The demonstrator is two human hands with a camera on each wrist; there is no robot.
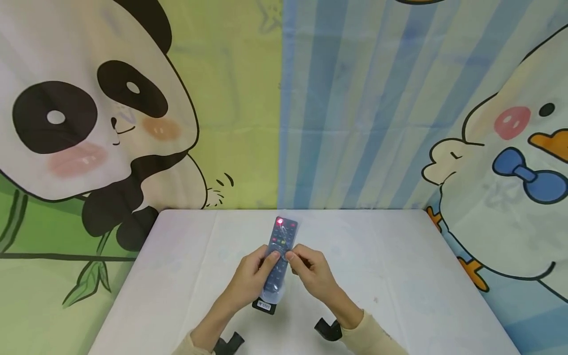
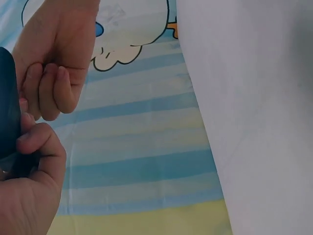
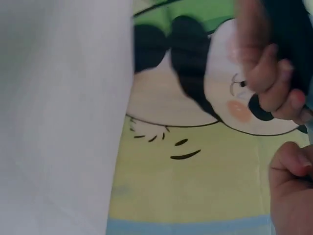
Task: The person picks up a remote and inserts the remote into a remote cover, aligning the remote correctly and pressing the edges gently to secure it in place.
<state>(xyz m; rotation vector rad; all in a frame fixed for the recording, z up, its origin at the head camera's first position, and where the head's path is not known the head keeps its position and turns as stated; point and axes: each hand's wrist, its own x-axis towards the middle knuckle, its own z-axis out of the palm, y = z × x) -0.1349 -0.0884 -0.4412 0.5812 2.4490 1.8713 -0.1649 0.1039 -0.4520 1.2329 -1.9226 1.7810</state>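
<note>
A dark remote control with several coloured buttons is held tilted above the table. Over most of it lies a translucent sleeve, and the remote's black lower end with a white label sticks out below. My left hand grips the remote from its left side, thumb across the front. From the right, the thumb and curled index finger of my right hand pinch the sleeve's edge around mid-length. In the left wrist view the remote shows only in part, and in the right wrist view the left hand's fingers wrap behind it.
A white table spreads under both hands. Behind it hangs a cloth printed with a panda and a white duck. Black straps show at the wrists, next to light sleeves.
</note>
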